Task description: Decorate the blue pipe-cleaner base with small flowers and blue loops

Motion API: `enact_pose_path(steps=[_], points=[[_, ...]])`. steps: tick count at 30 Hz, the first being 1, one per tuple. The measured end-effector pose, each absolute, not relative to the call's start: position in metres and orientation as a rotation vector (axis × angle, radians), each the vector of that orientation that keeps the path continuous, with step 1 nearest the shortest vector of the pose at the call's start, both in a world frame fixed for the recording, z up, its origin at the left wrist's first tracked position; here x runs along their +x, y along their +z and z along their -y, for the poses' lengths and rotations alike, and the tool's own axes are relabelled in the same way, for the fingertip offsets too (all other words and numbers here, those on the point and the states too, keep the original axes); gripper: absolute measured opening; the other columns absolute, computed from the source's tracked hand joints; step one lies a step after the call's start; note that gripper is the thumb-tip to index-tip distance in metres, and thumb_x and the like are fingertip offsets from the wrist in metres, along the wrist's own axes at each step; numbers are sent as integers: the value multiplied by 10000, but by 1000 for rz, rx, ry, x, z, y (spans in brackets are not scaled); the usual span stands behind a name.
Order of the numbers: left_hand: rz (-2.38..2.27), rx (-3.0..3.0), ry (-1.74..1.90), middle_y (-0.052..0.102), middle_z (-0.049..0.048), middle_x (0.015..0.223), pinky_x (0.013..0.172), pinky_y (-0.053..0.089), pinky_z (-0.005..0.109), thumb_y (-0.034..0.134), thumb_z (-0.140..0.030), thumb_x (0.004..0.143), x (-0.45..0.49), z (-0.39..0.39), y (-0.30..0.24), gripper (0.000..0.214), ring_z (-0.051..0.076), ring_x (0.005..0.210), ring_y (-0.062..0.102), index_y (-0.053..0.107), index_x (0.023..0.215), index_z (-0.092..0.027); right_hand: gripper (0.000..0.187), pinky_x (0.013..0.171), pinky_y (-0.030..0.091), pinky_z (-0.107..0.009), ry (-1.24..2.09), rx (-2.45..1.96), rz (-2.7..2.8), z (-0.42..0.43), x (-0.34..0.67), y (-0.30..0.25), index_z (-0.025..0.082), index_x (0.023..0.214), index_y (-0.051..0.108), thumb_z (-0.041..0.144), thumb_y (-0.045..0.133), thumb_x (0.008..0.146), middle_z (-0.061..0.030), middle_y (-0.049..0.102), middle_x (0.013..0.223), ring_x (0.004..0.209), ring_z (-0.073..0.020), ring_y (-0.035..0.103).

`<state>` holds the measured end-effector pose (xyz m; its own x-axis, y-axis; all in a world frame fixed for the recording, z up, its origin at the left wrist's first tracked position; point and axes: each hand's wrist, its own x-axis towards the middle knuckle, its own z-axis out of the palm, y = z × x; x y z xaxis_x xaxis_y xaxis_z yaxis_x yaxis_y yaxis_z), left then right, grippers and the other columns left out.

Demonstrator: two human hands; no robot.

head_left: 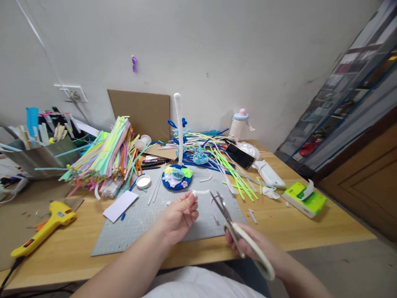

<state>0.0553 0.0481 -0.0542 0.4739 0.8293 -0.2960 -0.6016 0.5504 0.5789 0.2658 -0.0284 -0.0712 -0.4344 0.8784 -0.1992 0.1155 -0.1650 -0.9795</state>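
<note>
My left hand [182, 213] pinches a short white pipe cleaner [202, 191] above the grey cutting mat [139, 223]. The free end of that pipe cleaner points right, toward the scissors [228, 219]. My right hand [248, 242] is closed around the pale handles of the scissors, whose blades are parted near the white end. Whether the blades touch it I cannot tell. Just beyond my hands, a round blue base [169, 185] carries yellow, green, pink and light blue fuzzy pieces. A tall white fuzzy post [179, 128] rises behind or from it.
Bundled coloured pipe cleaners [105, 157] lie left, loose green ones [240, 178] right. A yellow glue gun [46, 227] rests at the left. A phone [240, 156], tissue pack [304, 198] and bottle [240, 126] stand or lie right. White card [120, 205] lies on the mat.
</note>
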Motion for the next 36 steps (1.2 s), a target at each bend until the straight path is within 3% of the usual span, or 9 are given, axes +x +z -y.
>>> enact_pose_path(steps=[6, 11, 22, 28, 36], points=[[-605, 493, 875, 341, -78, 536, 399, 218, 134, 720, -209, 655, 66, -46, -54, 217, 11, 426, 294, 520, 700, -135, 336, 572, 319, -228, 1416, -1288, 1685, 29, 245, -69, 175, 786, 483, 508, 514, 760, 11, 425, 695, 647, -125, 368], [-720, 605, 757, 288, -86, 513, 402, 137, 162, 727, -243, 635, 66, -47, -55, 239, 22, 422, 234, 528, 703, -129, 361, 554, 307, -219, 1419, -1240, 1719, 25, 242, -64, 170, 780, 477, 528, 513, 749, 16, 403, 690, 636, -118, 346], [-891, 898, 510, 326, -84, 466, 427, 86, 210, 748, -321, 552, 69, -60, -53, 307, 39, 423, 203, 519, 649, -141, 439, 431, 350, -200, 1701, -1334, 1415, 17, 245, -74, 179, 677, 428, 607, 522, 691, 35, 438, 566, 449, -74, 405], [-889, 885, 423, 321, -88, 485, 425, 82, 206, 774, -346, 493, 80, -78, -60, 370, 42, 429, 226, 516, 673, -150, 449, 338, 305, -189, 1587, -1534, 1412, 8, 249, -75, 173, 590, 439, 603, 485, 712, 45, 423, 425, 351, -85, 427], [-860, 879, 371, 346, -88, 490, 424, 70, 202, 797, -351, 442, 99, -97, -64, 417, 33, 421, 238, 509, 663, -146, 421, 306, 318, -185, 1507, -1579, 1405, -1, 261, -83, 176, 573, 443, 554, 456, 758, 42, 447, 411, 314, -87, 440]])
